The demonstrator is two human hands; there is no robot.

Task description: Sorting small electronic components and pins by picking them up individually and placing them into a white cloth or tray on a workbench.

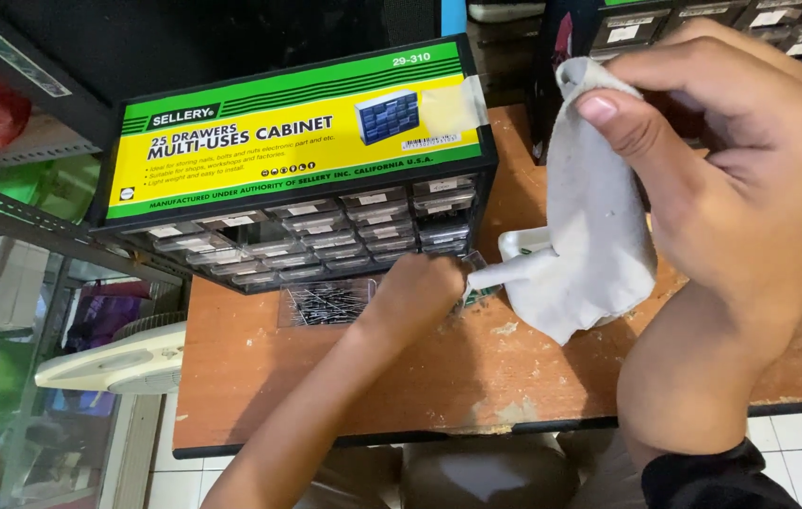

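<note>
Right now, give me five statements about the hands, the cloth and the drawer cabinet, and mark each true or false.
1. The right hand holds a whitish cloth. True.
2. The left hand is raised in the air above the cabinet. False: it is low at the table, just in front of the cabinet's drawers.
3. A clear drawer of thin metal parts lies on the table beside the left hand. True.
4. The cabinet lies flat on its back. False: it stands with its drawers facing the person.
5. The table top is glass. False: it is worn brown wood.
</note>
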